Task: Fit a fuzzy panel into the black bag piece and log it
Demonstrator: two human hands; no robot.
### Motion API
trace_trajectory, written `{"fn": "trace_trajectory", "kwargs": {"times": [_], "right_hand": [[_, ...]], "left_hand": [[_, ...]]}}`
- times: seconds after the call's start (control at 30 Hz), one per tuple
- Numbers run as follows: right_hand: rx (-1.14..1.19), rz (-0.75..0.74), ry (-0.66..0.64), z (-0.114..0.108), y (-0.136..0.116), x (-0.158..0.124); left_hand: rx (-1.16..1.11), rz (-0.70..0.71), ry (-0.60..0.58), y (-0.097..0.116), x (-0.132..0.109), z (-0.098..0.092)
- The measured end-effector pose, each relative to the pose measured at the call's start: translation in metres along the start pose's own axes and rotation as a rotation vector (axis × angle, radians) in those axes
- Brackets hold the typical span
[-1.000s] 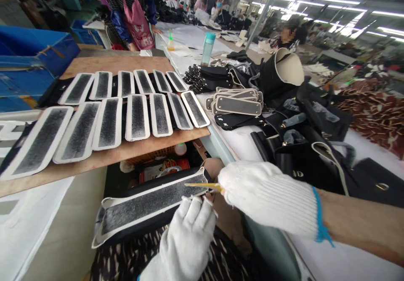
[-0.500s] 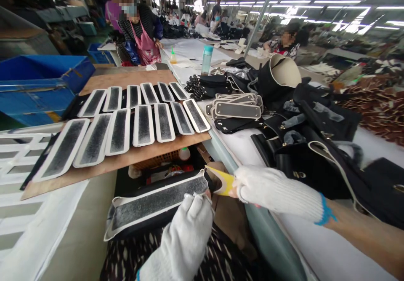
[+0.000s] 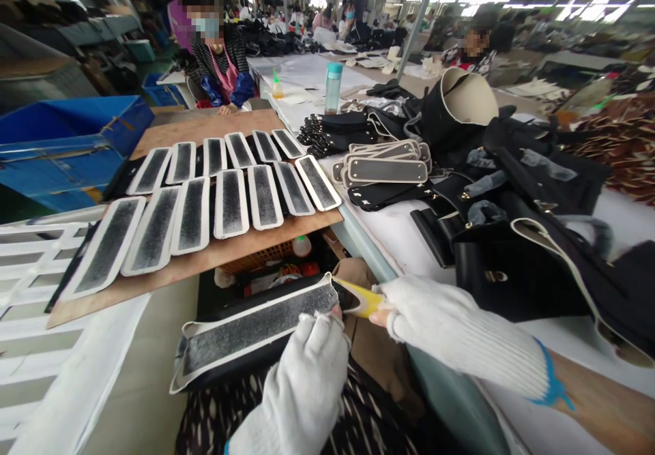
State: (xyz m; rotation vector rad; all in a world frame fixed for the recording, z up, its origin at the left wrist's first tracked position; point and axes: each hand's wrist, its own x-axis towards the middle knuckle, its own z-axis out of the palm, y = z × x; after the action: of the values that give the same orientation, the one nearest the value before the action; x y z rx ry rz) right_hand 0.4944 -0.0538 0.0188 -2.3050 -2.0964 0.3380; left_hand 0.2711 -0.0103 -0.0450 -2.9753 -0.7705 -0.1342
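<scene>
Across my lap lies a black bag piece (image 3: pixel 256 332) whose long grey speckled bottom panel has a raised pale edge. My left hand (image 3: pixel 307 373), in a white knit glove, is closed on its near right end; the thumb shows by the corner and the rest of the grip is hidden. A flat yellow scraper (image 3: pixel 361 299) sits in the closed fingers of my right hand (image 3: pixel 424 318), which is also gloved. The scraper's tip meets the panel's upper right corner.
Several pale-edged panels (image 3: pixel 232 202) lie in two rows on a brown board (image 3: pixel 168 272). Black bags (image 3: pixel 491 271) and a stack of strips (image 3: pixel 386 170) cover the right table, near a water bottle (image 3: pixel 333 88). A co-worker (image 3: pixel 225 66) leans at the far end.
The view has shifted slightly. Both hands keep their hold, and the scraper remains at the corner. The co-worker's arm has come down toward the board.
</scene>
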Motion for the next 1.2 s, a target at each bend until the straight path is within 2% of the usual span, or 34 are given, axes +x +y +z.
{"fn": "trace_trajectory", "kwargs": {"times": [0.07, 0.23, 0.33, 0.43, 0.53, 0.67, 0.73, 0.9, 0.97, 1.07, 1.13, 1.2], "right_hand": [[-0.004, -0.037, 0.033, 0.001, 0.002, 0.001], [-0.056, -0.104, 0.061, 0.003, 0.011, 0.005], [-0.083, -0.089, 0.055, 0.002, 0.009, 0.006], [-0.087, -0.040, 0.022, -0.001, 0.002, 0.006], [-0.047, 0.034, -0.072, -0.009, -0.002, 0.012], [0.184, 0.195, -0.347, -0.022, 0.003, 0.032], [0.254, 0.222, -0.368, -0.026, 0.007, 0.044], [0.208, 0.119, -0.309, -0.022, 0.008, 0.072], [0.111, 0.033, -0.254, -0.016, 0.006, 0.086], [-0.005, -0.109, -0.144, -0.009, 0.002, 0.109], [-0.034, -0.183, -0.122, -0.004, 0.000, 0.125], [-0.055, -0.242, -0.117, 0.001, -0.002, 0.138]], "left_hand": [[0.034, 0.017, 0.048, 0.000, 0.002, -0.001], [0.025, -0.012, 0.051, 0.001, 0.003, 0.001], [-0.017, -0.013, 0.059, 0.000, 0.003, 0.005], [-0.080, -0.046, 0.008, 0.000, 0.000, 0.014], [-0.091, -0.077, 0.010, 0.002, -0.003, 0.025], [0.043, -0.066, 0.076, 0.007, -0.002, 0.029], [0.080, -0.028, 0.051, 0.009, 0.001, 0.026], [0.055, -0.097, 0.035, 0.011, 0.003, 0.022], [0.025, -0.094, 0.080, 0.007, 0.001, 0.020], [-0.072, -0.117, 0.209, -0.005, -0.002, 0.012], [-0.134, -0.221, 0.243, -0.016, 0.001, 0.000], [-0.195, -0.341, 0.166, -0.029, 0.008, -0.013]]}}
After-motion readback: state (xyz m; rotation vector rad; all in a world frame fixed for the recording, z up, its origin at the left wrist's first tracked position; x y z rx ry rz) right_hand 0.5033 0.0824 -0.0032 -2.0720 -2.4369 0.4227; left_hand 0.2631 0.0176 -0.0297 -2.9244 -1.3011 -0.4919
